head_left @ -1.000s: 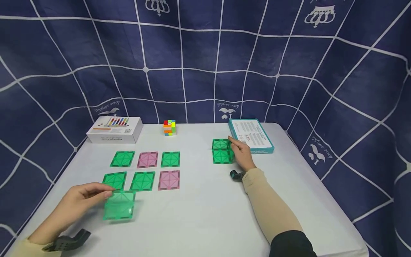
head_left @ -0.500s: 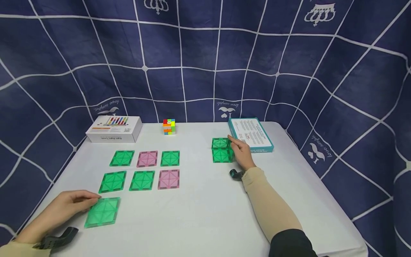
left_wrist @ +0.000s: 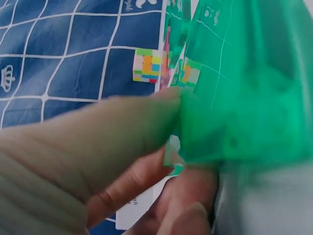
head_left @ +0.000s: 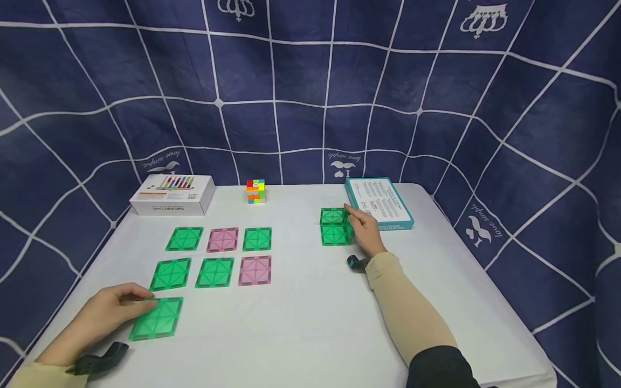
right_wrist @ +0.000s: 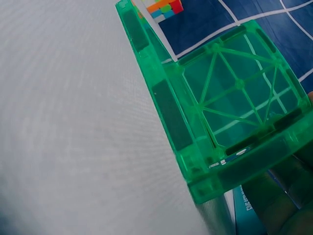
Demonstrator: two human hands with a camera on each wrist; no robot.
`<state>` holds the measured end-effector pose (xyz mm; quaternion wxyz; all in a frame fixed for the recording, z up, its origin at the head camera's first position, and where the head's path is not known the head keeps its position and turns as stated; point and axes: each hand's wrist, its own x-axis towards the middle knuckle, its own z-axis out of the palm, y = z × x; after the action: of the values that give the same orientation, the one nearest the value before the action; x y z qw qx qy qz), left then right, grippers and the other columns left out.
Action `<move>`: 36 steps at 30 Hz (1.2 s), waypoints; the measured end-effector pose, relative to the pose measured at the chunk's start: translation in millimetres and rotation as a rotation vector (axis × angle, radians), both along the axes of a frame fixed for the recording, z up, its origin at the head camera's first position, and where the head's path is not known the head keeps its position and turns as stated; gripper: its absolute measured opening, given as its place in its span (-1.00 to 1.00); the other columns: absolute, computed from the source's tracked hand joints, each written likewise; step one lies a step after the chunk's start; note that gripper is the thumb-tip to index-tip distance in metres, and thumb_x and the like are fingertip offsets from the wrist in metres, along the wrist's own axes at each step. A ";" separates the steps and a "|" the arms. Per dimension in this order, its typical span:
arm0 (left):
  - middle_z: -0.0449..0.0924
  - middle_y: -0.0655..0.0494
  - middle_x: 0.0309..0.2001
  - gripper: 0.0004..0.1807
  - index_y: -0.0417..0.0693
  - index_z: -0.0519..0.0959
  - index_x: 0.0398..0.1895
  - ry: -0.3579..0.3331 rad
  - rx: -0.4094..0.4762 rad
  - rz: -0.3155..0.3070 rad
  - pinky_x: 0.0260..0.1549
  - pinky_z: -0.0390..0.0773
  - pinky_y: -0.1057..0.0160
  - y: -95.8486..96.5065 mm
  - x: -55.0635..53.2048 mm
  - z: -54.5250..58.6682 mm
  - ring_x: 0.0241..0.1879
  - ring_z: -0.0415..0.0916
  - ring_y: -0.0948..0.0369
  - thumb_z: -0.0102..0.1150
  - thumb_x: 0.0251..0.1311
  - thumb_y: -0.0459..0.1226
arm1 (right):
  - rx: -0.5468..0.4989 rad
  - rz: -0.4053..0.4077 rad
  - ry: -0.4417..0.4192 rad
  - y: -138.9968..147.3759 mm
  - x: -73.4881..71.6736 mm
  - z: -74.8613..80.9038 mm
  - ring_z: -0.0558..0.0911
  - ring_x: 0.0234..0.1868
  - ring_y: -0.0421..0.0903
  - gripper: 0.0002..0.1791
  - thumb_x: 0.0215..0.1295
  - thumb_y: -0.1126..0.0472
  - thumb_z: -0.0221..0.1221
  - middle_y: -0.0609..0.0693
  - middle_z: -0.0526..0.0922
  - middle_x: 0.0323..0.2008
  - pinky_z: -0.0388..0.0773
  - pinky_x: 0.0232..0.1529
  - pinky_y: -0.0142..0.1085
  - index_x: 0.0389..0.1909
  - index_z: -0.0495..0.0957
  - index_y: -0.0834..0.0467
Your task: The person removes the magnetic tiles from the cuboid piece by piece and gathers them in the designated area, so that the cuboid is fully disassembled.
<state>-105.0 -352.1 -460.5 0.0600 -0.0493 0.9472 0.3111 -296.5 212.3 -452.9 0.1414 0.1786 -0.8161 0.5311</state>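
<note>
At the near left, my left hand (head_left: 109,310) pinches the left edge of a green magnetic tile (head_left: 157,319) between thumb and fingers. In the left wrist view, that green tile (left_wrist: 254,117) is blurred and close to the camera. My right hand (head_left: 367,231) touches the right side of a small structure of green tiles (head_left: 336,234), its index finger stretched along it. The right wrist view has one green tile (right_wrist: 239,85) standing at the back, joined to another along the table and a side wall. Fingers (right_wrist: 279,200) lie behind that wall, partly hidden.
Left of centre lie two rows of flat tiles, several green (head_left: 215,272) and two pink (head_left: 255,270). Behind them are a white box (head_left: 173,195) and a colourful puzzle cube (head_left: 255,192). A teal-edged box (head_left: 380,203) lies just beyond my right hand. A blue curtain (head_left: 301,129) surrounds the table.
My left hand has carried its green tile left and nearer to me, away from the front row, then shifted slightly right. My right hand and the structure have stayed put.
</note>
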 end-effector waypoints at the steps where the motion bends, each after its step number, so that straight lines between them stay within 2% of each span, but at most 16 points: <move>1: 0.73 0.05 -0.22 -0.47 -0.21 0.68 -0.07 0.006 -0.014 0.001 -0.39 0.55 0.34 0.8 -0.6 0.6 -0.33 0.65 0.24 0.45 0.20 0.07 | -0.001 0.001 0.003 0.2 -0.1 -0.1 0.43 0.45 0.21 -0.60 0.57 0.35 0.01 0.20 0.54 0.35 0.28 0.47 0.12 0.33 0.53 0.27; 6: 0.68 0.09 -0.31 -0.56 -0.22 0.67 -0.15 0.026 -0.064 0.007 -0.46 0.51 0.33 4.6 -2.3 1.6 -0.37 0.57 0.24 0.45 0.21 0.00 | -0.006 0.004 -0.002 0.5 -0.1 0.6 0.42 0.45 0.20 -0.60 0.59 0.34 0.00 0.21 0.52 0.36 0.28 0.48 0.11 0.34 0.52 0.27; 13: 0.65 0.14 -0.37 -0.63 -0.19 0.66 -0.23 0.054 -0.141 -0.004 -0.40 0.49 0.21 6.8 -1.7 1.1 -0.40 0.51 0.26 0.46 0.21 -0.05 | 0.001 0.014 -0.009 -0.1 0.3 1.8 0.41 0.46 0.20 -0.59 0.59 0.33 0.00 0.19 0.52 0.37 0.28 0.48 0.09 0.36 0.50 0.24; 19: 0.65 0.14 -0.39 -0.64 -0.20 0.66 -0.24 0.070 -0.181 -0.005 -0.41 0.48 0.19 8.7 -0.7 1.0 -0.40 0.52 0.25 0.47 0.19 -0.07 | 0.000 0.008 -0.001 -1.2 1.2 2.3 0.42 0.46 0.18 -0.60 0.57 0.36 0.01 0.21 0.52 0.37 0.29 0.48 0.08 0.35 0.51 0.26; 21: 0.66 0.08 -0.39 -0.59 -0.24 0.65 -0.24 0.112 -0.200 0.011 -0.44 0.51 0.17 11.0 -0.4 2.3 -0.41 0.54 0.22 0.51 0.14 -0.06 | 0.003 0.009 0.003 -2.5 1.7 2.5 0.43 0.45 0.16 -0.60 0.57 0.36 0.01 0.22 0.52 0.36 0.30 0.47 0.08 0.34 0.51 0.27; 23: 0.68 -0.01 -0.38 -0.55 -0.29 0.65 -0.21 0.195 -0.215 0.029 -0.47 0.53 0.13 16.3 -0.7 5.7 -0.42 0.58 0.15 0.54 0.08 -0.08 | 0.010 0.009 -0.001 -3.7 2.6 2.7 0.44 0.45 0.13 -0.60 0.58 0.35 0.01 0.20 0.53 0.36 0.32 0.46 0.07 0.35 0.52 0.25; 25: 0.68 -0.09 -0.32 -0.53 -0.31 0.65 -0.16 0.286 -0.219 0.044 -0.50 0.54 0.13 26.4 -1.5 12.8 -0.40 0.61 0.10 0.56 0.06 -0.10 | 0.011 0.014 -0.009 -5.2 4.0 2.7 0.45 0.45 0.12 -0.60 0.58 0.34 0.01 0.18 0.53 0.36 0.36 0.43 0.05 0.35 0.52 0.24; 28: 0.68 -0.15 -0.23 -0.56 -0.26 0.67 -0.10 0.408 -0.194 0.006 -0.51 0.52 0.19 50.9 -7.8 28.3 -0.36 0.63 0.06 0.56 0.08 -0.15 | 0.006 0.008 -0.022 -6.5 6.1 2.5 0.46 0.44 0.09 -0.60 0.59 0.32 0.01 0.14 0.54 0.35 0.41 0.38 0.01 0.35 0.53 0.21; 32: 0.69 -0.10 -0.17 -0.64 -0.18 0.69 -0.08 0.468 -0.128 -0.089 -0.48 0.53 0.29 92.5 -25.9 51.0 -0.30 0.65 0.07 0.54 0.13 -0.17 | -0.016 -0.002 -0.016 -7.0 6.7 1.4 0.46 0.44 0.09 -0.61 0.58 0.33 0.02 0.14 0.54 0.35 0.38 0.42 0.01 0.34 0.52 0.25; 36: 0.70 -0.06 -0.15 -0.70 -0.12 0.69 -0.08 0.485 -0.060 -0.183 -0.37 0.61 0.25 132.9 -53.2 63.4 -0.25 0.66 0.09 0.49 0.20 -0.18 | -0.042 -0.009 -0.011 -7.4 5.1 -1.8 0.45 0.44 0.10 -0.61 0.57 0.34 0.03 0.14 0.54 0.35 0.34 0.46 0.02 0.33 0.51 0.29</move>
<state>-158.2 -219.2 -397.1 -0.1426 0.1109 0.9432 0.2788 -291.5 204.9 -454.7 0.1431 0.1692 -0.8062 0.5486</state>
